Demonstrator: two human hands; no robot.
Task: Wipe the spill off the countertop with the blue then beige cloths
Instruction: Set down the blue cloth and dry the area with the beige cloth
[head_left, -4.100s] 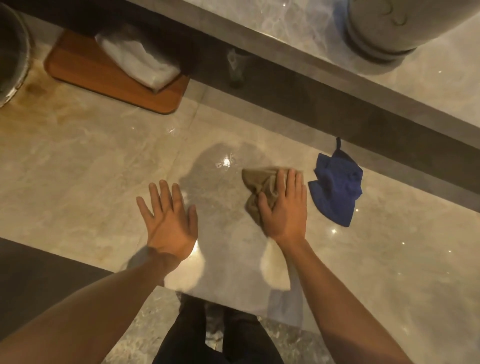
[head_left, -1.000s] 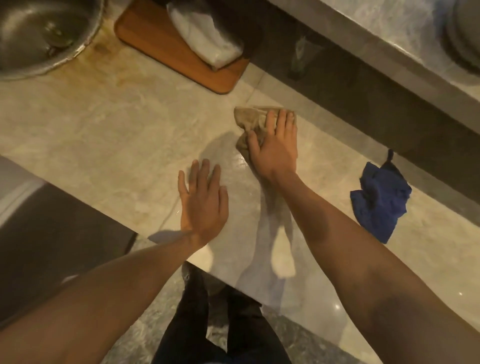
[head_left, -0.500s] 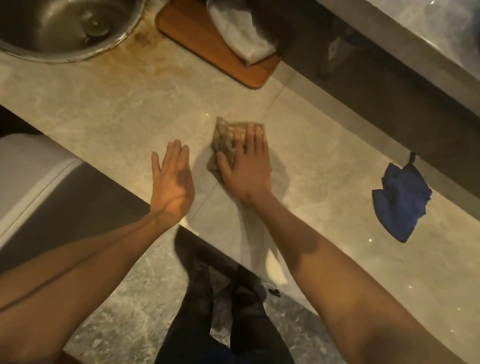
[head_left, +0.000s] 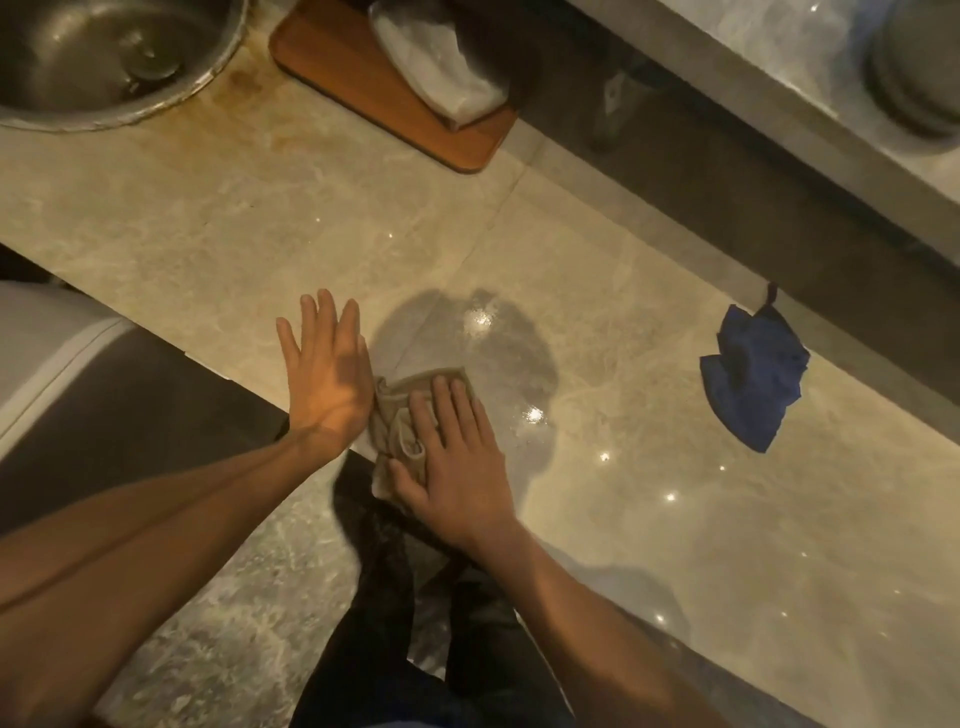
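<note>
My right hand (head_left: 457, 457) lies flat on the crumpled beige cloth (head_left: 397, 410), pressing it onto the marble countertop (head_left: 649, 493) at its near edge; part of the cloth hangs over the edge. My left hand (head_left: 327, 379) rests flat on the counter just left of the cloth, fingers spread, holding nothing. The blue cloth (head_left: 753, 379) lies bunched on the counter far to the right, near the dark back wall. A wet sheen (head_left: 498, 353) shows on the counter just beyond the beige cloth.
A steel sink (head_left: 104, 57) sits at the top left. A wooden board (head_left: 395, 88) carrying a white plastic-wrapped pack (head_left: 436, 57) stands at the back. A raised marble ledge (head_left: 769, 67) runs along the top right. My legs and the floor are below the counter edge.
My right hand has dragged the beige cloth from the back of the counter toward the near edge. My left hand stays flat beside it. The blue cloth has not moved.
</note>
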